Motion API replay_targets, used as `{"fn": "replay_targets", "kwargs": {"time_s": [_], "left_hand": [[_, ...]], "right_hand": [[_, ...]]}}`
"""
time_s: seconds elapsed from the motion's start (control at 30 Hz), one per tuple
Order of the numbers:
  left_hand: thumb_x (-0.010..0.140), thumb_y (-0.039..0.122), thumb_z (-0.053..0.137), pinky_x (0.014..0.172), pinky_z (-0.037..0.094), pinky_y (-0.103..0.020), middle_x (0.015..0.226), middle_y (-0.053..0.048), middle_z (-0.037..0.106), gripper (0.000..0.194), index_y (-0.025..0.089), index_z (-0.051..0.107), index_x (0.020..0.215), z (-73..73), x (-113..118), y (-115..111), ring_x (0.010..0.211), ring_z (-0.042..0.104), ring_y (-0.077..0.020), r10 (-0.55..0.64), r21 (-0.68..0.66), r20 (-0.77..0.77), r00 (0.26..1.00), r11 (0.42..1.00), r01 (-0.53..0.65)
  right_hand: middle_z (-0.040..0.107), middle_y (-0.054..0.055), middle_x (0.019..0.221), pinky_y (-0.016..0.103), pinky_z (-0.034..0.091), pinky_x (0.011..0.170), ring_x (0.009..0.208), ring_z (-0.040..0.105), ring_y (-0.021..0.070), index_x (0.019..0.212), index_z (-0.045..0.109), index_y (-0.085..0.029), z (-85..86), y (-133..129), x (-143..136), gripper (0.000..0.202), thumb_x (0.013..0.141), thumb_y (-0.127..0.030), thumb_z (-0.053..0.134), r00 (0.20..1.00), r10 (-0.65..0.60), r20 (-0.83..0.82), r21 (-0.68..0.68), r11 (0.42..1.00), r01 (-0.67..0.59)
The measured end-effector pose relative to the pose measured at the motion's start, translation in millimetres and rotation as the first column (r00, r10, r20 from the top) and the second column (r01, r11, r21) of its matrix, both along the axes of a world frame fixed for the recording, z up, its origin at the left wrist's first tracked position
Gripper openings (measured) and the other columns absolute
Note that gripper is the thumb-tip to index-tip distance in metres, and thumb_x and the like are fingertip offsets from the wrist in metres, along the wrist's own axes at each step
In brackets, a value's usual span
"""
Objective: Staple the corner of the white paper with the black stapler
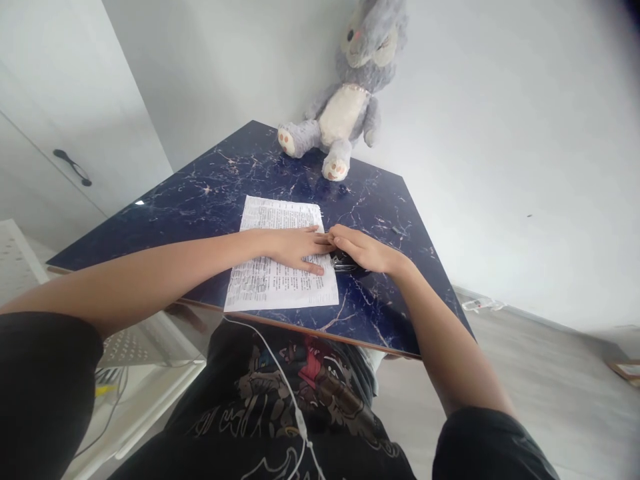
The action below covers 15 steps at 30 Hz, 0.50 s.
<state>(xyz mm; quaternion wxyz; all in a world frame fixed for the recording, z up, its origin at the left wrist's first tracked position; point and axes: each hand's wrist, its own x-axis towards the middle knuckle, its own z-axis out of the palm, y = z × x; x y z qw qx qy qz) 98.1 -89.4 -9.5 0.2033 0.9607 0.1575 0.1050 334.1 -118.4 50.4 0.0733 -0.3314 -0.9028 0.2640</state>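
Using a clock centred on the sheet of paper (273, 283): it lies flat on the blue table (195, 193), right under the left hand (295, 247). That hand is palm-down on it, fingers spread and pointing to 3 o'clock. Over at the sheet's 3 o'clock edge there's a black thing, looks like a stapler (344, 264), mostly hidden by the right hand (367, 250). The right forearm comes in from about 4, and the hand curves over the top of it, fingers meeting the left fingertips. Can't tell if it's actually gripping or just resting there.

Edges: the sheet's 7 o'clock corner is basically at the near edge of the table, so tight there. The 5 o'clock corner has a strip of tabletop below it. More room from 9 to 12, where blue tabletop runs on. At 1 o'clock a grey plush toy (346, 113) sits by the far edge, well apart from both hands. White cable (300, 421) hangs around 6, in front of the black shirt (280, 400).
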Motion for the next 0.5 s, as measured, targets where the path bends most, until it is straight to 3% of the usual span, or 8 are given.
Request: {"fn": "replay_targets", "kwargs": {"time_s": [0.3, 0.5], "left_hand": [[0.093, 0.061, 0.063, 0.131, 0.017, -0.048, 0.141, -0.006, 0.067, 0.052, 0.031, 0.068, 0.135, 0.3, 0, -1, 0.143, 0.051, -0.0297, -0.009, -0.004, 0.057, 0.998, 1.0, 0.009], [0.095, 0.063, 0.06, 0.132, 0.01, -0.051, 0.136, -0.008, 0.07, 0.048, 0.028, 0.072, 0.125, -5.0, 2, 2, 0.138, 0.054, -0.031, 0.008, 0.021, 0.007, 1.0, 1.0, -0.008]], "right_hand": [[0.054, 0.008, 0.099, 0.036, 0.042, 0.08, 0.088, 0.054, 0.0232, 0.105, 0.056, -0.019, -1.3, -7, -9, 0.035, 0.11, -0.04, 0.027, 0.982, -0.019, 0.19, 0.177, 0.984, -0.016], [0.059, 0.013, 0.102, 0.034, 0.036, 0.072, 0.089, 0.055, 0.0262, 0.109, 0.061, -0.016, -12.4, -16, -24, 0.034, 0.106, -0.035, 0.034, 0.927, -0.143, 0.346, 0.403, 0.915, -0.009]]}}
